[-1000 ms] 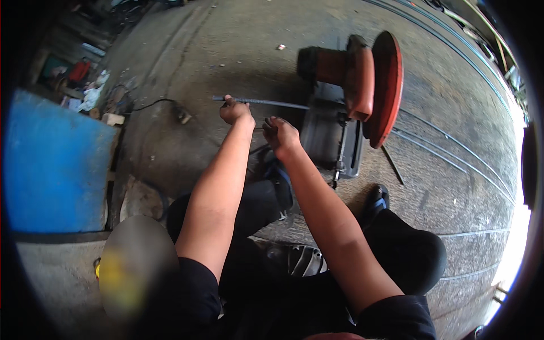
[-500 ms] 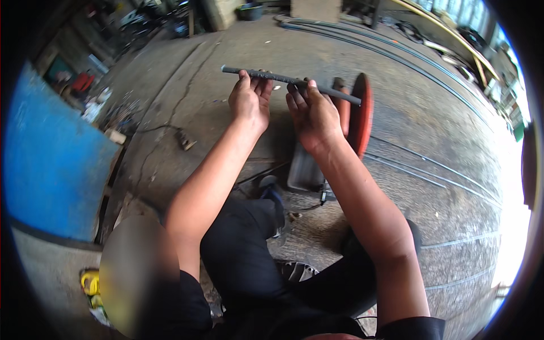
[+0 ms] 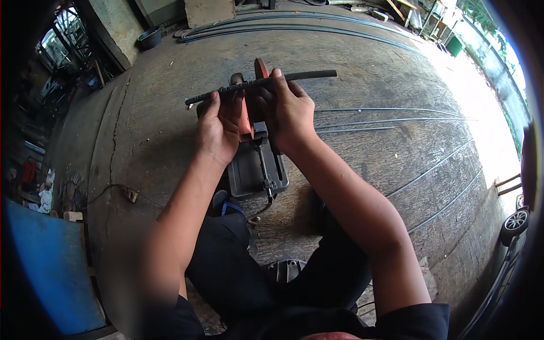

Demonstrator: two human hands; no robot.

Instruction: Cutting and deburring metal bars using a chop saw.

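A dark grey round metal bar (image 3: 251, 85) with pale markings along its left half is held up in front of me, its right end a little higher than its left. My left hand (image 3: 218, 135) grips it near the left end, thumb on the near side and fingers behind. My right hand (image 3: 294, 113) holds it right of the middle, thumb pressed along the top. Beyond and below my hands, a cut-off saw (image 3: 242, 177) with a grey base and orange parts stands on the ground, partly hidden by my hands and the bar.
Long thin metal rods (image 3: 368, 123) lie on the worn floor to the right. More long bars (image 3: 294, 28) stretch across the back near a dark bucket (image 3: 150, 38). A blue panel (image 3: 48, 266) stands at left, with a cable and plug (image 3: 131, 195) close by.
My view has turned rightward, so the saw sits further left in it. The bar's slant has reversed: its right end, lower before, is now the higher one. Both hands still hold it.
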